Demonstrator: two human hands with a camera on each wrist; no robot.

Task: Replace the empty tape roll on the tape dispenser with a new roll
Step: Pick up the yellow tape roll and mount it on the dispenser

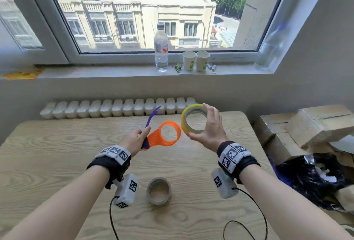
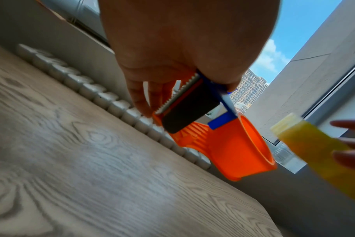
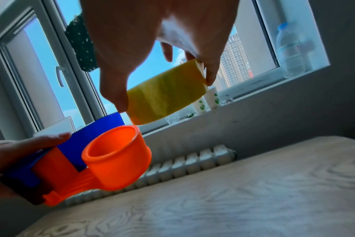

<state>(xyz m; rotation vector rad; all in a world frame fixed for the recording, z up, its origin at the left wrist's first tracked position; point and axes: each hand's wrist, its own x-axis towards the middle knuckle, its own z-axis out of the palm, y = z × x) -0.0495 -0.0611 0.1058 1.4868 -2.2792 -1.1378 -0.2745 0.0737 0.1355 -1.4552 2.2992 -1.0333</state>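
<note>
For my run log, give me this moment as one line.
left hand grips tape dispenser | right hand holds new roll beside hub, not on | empty roll on table

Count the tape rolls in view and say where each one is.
2. The yellow roll is held in the right hand beside the dispenser; the empty roll lies on the table between the forearms.

We've got our left hand (image 2: 172, 52) closing its grip on the dispenser (image 2: 229, 144) at the serrated blade (image 2: 177, 94) end, orange hub raised above the wood-grain counter (image 2: 81, 168). Just right of the hub, blurred, the yellow roll (image 2: 318, 154) sits against fingertips (image 2: 348, 158) of our right hand.
</note>
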